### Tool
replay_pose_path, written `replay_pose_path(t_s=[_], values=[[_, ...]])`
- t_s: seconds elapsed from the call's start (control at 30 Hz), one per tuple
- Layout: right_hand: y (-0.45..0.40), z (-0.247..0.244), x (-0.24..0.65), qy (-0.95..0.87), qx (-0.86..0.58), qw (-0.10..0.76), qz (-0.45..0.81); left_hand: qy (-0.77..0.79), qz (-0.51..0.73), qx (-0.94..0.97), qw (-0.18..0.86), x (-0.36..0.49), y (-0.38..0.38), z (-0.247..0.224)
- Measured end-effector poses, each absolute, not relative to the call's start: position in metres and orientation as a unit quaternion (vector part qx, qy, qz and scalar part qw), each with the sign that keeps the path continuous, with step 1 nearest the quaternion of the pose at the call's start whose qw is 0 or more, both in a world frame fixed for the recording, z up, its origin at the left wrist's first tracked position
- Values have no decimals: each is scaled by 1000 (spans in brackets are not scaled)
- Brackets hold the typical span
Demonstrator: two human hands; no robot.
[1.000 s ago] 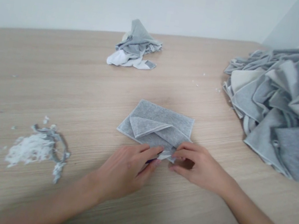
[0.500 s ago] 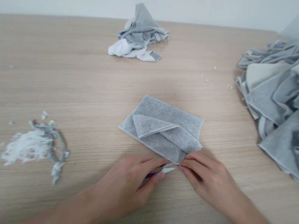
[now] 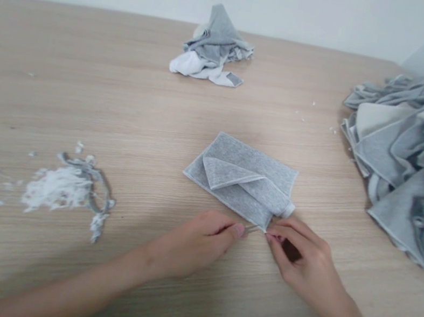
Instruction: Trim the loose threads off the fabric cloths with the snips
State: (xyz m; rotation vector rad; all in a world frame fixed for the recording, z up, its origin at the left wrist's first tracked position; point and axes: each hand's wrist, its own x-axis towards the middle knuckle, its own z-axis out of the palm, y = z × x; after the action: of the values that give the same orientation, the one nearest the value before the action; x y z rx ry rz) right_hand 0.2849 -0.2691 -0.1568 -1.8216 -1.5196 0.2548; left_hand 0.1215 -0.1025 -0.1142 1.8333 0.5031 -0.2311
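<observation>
A grey cloth piece (image 3: 253, 157) with pale stitched edges lies on the table, its upper layer folded over in a flap. My left hand (image 3: 201, 241) is closed on a small metal-tipped tool (image 3: 252, 229), mostly hidden in the fingers; its tip reaches the cloth's near corner. At that same corner my right hand (image 3: 297, 253) pinches with thumb and fingertips, closed on the cloth's edge or a thread there, too small to tell apart.
A big heap of grey cloths (image 3: 413, 156) covers the right side. Farther back lies a smaller crumpled grey and white pile (image 3: 215, 50). White thread scraps (image 3: 54, 188) and a curled grey strip (image 3: 102, 188) lie at left on the wooden table (image 3: 82, 103).
The view has shifted, so the table items appear displaced. My left hand has closed further around the tool, whose blades show less. My right hand stays at the cloth's corner.
</observation>
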Motion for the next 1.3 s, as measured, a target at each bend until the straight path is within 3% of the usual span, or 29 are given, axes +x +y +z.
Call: replay_pose_path(t_s=[0.97,1.3], values=[[-275,-154,271,-570,-728,381,20,200,-82,772,598,133,-118,-116],[-278,-157,274,-585,-713,383,-53,207,-78,689,691,138,-121,-129]])
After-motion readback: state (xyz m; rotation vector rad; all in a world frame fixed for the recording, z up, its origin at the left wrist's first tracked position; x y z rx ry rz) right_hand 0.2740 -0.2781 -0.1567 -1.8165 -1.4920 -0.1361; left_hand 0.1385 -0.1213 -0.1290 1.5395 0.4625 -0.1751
